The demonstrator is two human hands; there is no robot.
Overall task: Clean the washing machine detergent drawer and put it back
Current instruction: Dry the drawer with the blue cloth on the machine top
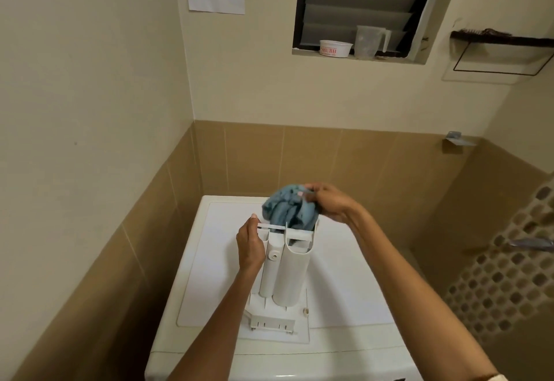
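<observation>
Centre frame: left hand (250,248) gripping upended detergent drawer (292,272); right hand (332,205) clutching blue cloth (284,211), wiping inside its right-side compartment. Cleaning step; next likely needing the remaining compartments wiped.

White detergent drawer (287,266) stands on end atop the washing machine (344,305), bunched blue cloth (284,209) at its top end.

My left forearm (209,329) and right forearm (404,275) are bare down to my left hand (250,245) and right hand (329,203). My nails (254,216) are pale pink. At the near right edge, a cream sleeve hem (499,377) just shows.
</observation>
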